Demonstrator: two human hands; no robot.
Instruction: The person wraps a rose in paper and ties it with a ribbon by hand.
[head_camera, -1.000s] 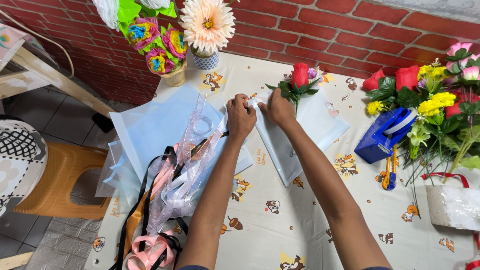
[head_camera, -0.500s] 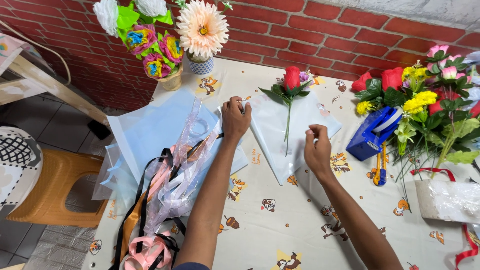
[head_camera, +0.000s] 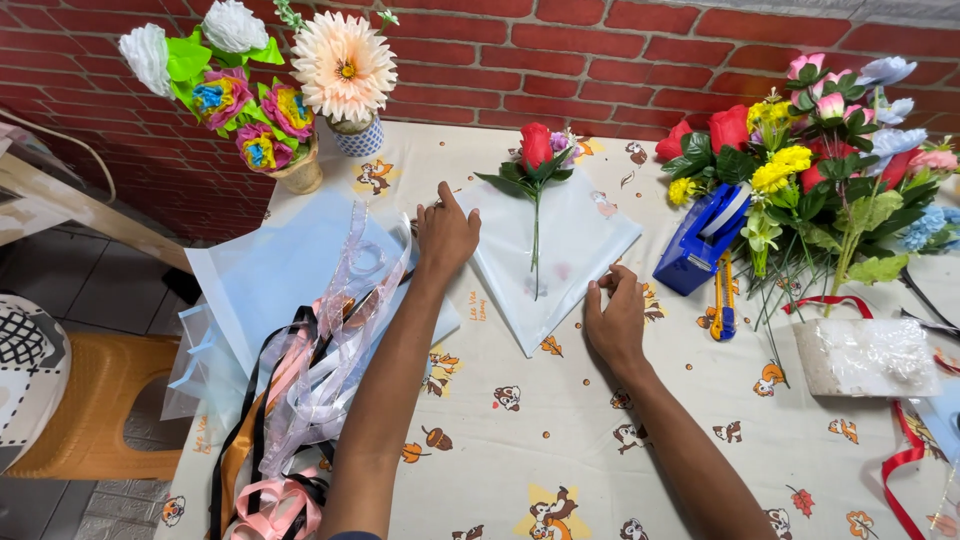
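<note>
- A red rose lies along the middle of a pale blue paper sheet, set cornerwise on the bench, bloom toward the brick wall.
- Since a second ago the right hand has left the sheet's top, where it sat by the left, and come down to the lower right edge; the sheet now lies spread flat.
- Left hand presses flat on the sheet's left corner, fingers spread and holding nothing.
- Right fingers are curled together at the edge; whether they pinch the paper I cannot tell.
- The rose is between the hands, touched by neither.
- Left: more blue sheets and ribbons. Right: a blue tape dispenser, a cutter, a flower bunch. Behind: two vases of paper flowers.
</note>
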